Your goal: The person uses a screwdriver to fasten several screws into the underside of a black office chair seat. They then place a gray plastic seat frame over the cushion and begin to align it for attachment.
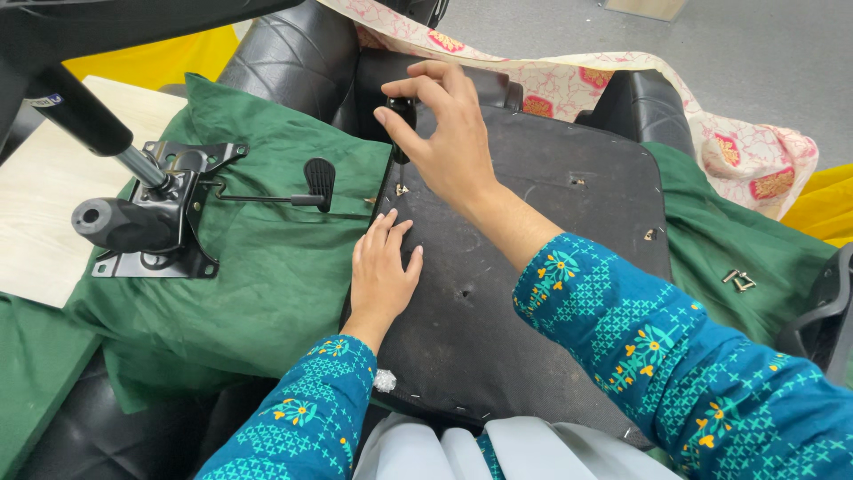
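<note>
An upside-down black chair seat (533, 267) lies in front of me on a green cloth (267, 276). My right hand (444, 133) grips the black handle of a screwdriver (402, 120), held upright with its tip at a screw (402, 189) near the seat's left edge. My left hand (382, 271) rests flat and empty on that left edge, just below the screw. Both arms wear teal patterned sleeves.
A black chair tilt mechanism with gas cylinder and lever (155, 222) lies on the cloth at left, over a pale wooden board (35, 213). Loose screws (739, 280) lie on the cloth at right. A black armrest (644, 102) and floral cloth (755, 160) sit behind.
</note>
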